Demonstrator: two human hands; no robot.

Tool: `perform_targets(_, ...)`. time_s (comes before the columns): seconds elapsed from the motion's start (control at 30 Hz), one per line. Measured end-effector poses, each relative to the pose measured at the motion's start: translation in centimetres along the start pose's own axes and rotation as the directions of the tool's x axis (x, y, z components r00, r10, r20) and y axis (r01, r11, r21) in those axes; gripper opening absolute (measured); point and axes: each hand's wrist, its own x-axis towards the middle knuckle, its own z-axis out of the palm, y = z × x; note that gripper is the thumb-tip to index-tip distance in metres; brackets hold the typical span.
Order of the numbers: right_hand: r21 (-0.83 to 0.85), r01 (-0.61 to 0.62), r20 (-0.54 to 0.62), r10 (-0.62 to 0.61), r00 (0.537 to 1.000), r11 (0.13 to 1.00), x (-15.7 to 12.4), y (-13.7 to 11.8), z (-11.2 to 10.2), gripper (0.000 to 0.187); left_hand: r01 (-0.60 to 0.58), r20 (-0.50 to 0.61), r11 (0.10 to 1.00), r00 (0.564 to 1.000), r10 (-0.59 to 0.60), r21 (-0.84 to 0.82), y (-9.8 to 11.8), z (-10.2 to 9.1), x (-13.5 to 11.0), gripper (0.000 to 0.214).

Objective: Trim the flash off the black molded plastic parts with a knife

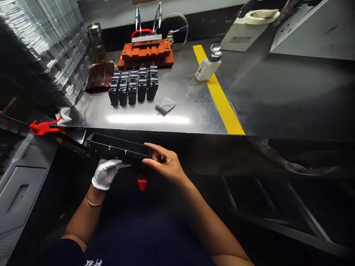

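A long black part [119, 146] with small metal pins along its side is held in front of my body, just below the bench edge. My left hand [107, 173], in a white glove, grips it from underneath near the left half. My bare right hand [168, 162] holds its right end between thumb and fingers; a dark ring sits on one finger. On the bench beyond stand rows of black parts [133, 85]. A grey pad [165, 105] lies to their right.
An orange fixture [146, 51] stands at the back. A white dispenser bottle [208, 68] rests by yellow tape [222, 99]. Stacked clear trays [41, 37] rise at left, near a red air gun [44, 127]. A grey drawer unit [22, 192] stands lower left.
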Motion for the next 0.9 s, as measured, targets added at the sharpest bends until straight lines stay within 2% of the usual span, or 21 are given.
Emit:
perform_targets(0.13, -0.137, 0.105, -0.065, -0.114, 0.991, 0.985, 0.1, -0.4, 1.5, 0.048, 0.182, 0.093, 0.966, 0.982, -0.167, -0.186, 0.5, 2.9, 0.7, 0.014)
perform_targets(0.2, -0.210, 0.148, -0.085, -0.169, 0.982, 0.967, 0.1, -0.3, 2.6, 0.047, 0.229, 0.041, 0.946, 0.973, -0.225, -0.228, 0.6, 4.3, 1.1, 0.017)
perform_targets(0.27, -0.270, 0.126, -0.116, -0.162, 0.980, 0.955, -0.1, -0.1, 3.2, 0.050, 0.204, -0.046, 0.953, 0.975, -0.219, -0.225, 0.5, 5.3, 1.5, 0.016)
perform_targets(0.33, -0.295, 0.043, -0.158, -0.093, 0.983, 0.955, -0.4, 0.3, 3.2, 0.053, 0.073, -0.140, 0.978, 0.985, -0.102, -0.196, 0.4, 5.8, 1.6, 0.020)
perform_targets(0.4, -0.263, -0.055, -0.166, 0.011, 0.986, 0.963, -0.8, 0.6, 3.0, 0.048, -0.127, -0.227, 0.982, 0.969, 0.094, -0.136, 0.2, 6.1, 1.4, 0.032)
perform_targets(0.47, -0.163, -0.112, -0.132, 0.091, 0.987, 0.980, -1.2, 0.9, 3.1, 0.041, -0.315, -0.279, 0.948, 0.915, 0.291, -0.045, -0.2, 6.1, 1.1, 0.048)
perform_targets(0.53, -0.017, -0.114, -0.094, 0.112, 0.989, 0.993, -1.6, 0.8, 3.5, 0.036, -0.443, -0.277, 0.894, 0.852, 0.445, 0.075, -0.8, 6.0, 0.8, 0.059)
perform_targets(0.6, 0.120, -0.098, -0.069, 0.107, 0.992, 0.988, -2.0, 0.5, 4.2, 0.034, -0.516, -0.234, 0.835, 0.802, 0.549, 0.191, -1.4, 5.7, 0.6, 0.066)
perform_targets(0.7, 0.237, -0.122, -0.024, 0.131, 0.991, 0.964, -2.2, 0.0, 5.3, 0.035, -0.575, -0.151, 0.757, 0.757, 0.636, 0.309, -1.9, 5.1, 0.6, 0.074)
perform_targets(0.8, 0.264, -0.141, -0.069, 0.164, 0.984, 0.954, -2.4, 0.0, 6.1, 0.035, -0.594, -0.093, 0.713, 0.740, 0.666, 0.373, -1.7, 4.6, 0.6, 0.076)
perform_targets(0.9, 0.244, -0.104, -0.155, 0.145, 0.977, 0.964, -2.6, 0.4, 6.7, 0.032, -0.590, -0.054, 0.693, 0.744, 0.666, 0.415, -1.6, 4.4, 0.5, 0.077)
